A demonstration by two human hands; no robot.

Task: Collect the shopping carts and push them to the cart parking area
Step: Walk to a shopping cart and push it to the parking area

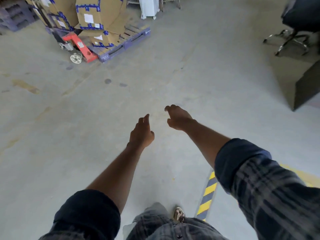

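Carts: none plainly in view; metal frames [170,3] beyond pallet [121,47] too blurred to call. Left hand [142,132], right hand [178,118] held out over floor [69,135] this side of pallet, empty, fingers loosely curled. Advice: locate cart first, skirt pallet, take handle two-handed.

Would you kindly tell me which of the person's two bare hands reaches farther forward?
The right hand, its fingers loosely curled downward; it reaches farther ahead over the grey concrete floor than the left hand, whose fingers point forward.
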